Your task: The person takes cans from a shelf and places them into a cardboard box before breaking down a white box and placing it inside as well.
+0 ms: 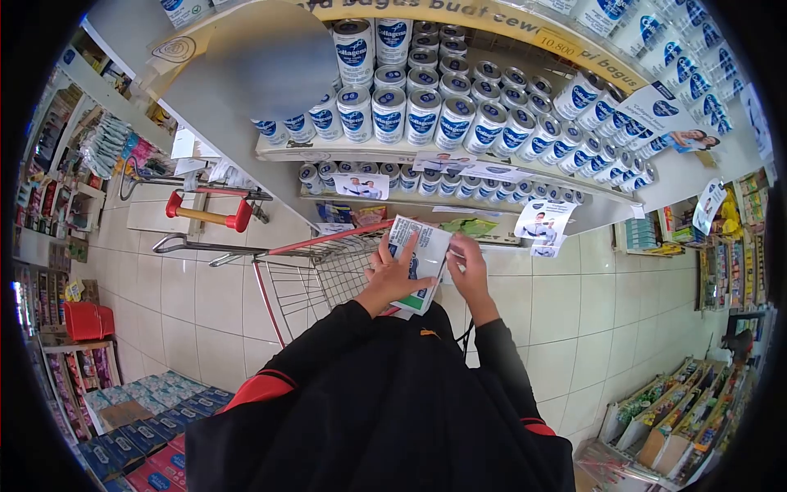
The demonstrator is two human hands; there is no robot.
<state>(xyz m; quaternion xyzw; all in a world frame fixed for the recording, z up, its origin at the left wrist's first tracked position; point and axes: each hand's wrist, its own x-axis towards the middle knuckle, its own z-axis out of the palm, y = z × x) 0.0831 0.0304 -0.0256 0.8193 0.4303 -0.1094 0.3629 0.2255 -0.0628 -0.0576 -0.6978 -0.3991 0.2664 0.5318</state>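
A white carton point(429, 251) with blue lettering and a green patch near its lower end is held tilted in front of my body. My left hand point(395, 275) grips it, thumb and fingers spread over the printed face. At its right edge, the bent fingers of my right hand point(468, 264) pinch the side near the upper corner. Just beyond and to the left is a wire shopping cart point(303, 287) with red trim. Colourful packets point(373, 215) and a green packet point(471, 227) appear past the carton, near the lower shelf.
Ahead stands a curved display shelf point(344, 152) stacked with white and blue cans point(423, 115). Another cart handle point(209, 215) is at left. A red basket point(88, 321) and stacked boxes point(156, 422) lie left; product racks point(672, 418) stand right. Tiled floor point(566, 328) runs between.
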